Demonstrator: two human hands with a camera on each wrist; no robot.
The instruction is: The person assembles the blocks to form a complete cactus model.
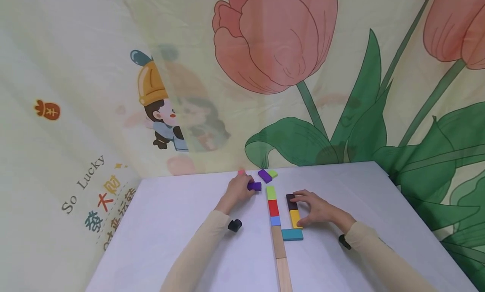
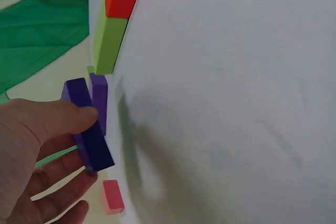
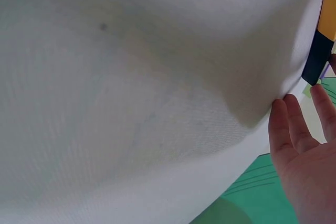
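A: Hands first
B: Left hand (image 1: 239, 187) pinches a purple block (image 1: 255, 186) between thumb and fingers, just left of the row's far end. Right hand (image 1: 314, 207) is spread around a black block (image 1: 291, 202) and a yellow block (image 1: 295, 219), which touch end to end; fingers not curled round either

A: Neighbours, obstructions
B: Between the hands runs the row: green end block (image 1: 271, 193), red block (image 1: 273, 207), blue block (image 1: 275, 221), then two wooden blocks (image 1: 278, 241). A teal block (image 1: 292, 234) lies crosswise at the yellow one's near end. Beyond the left hand: second purple block (image 1: 265, 176), loose green block (image 1: 273, 174), pink block (image 1: 241, 172)

A: Edges, room
B: Those three sit close to the far edge of the table (image 1: 166, 224); tulip-printed cloth (image 1: 280, 43) rises behind. A narrow strip separates row and black-yellow pair, teal across its near end. Broad white surface reaches outward from both forearms to the side edges
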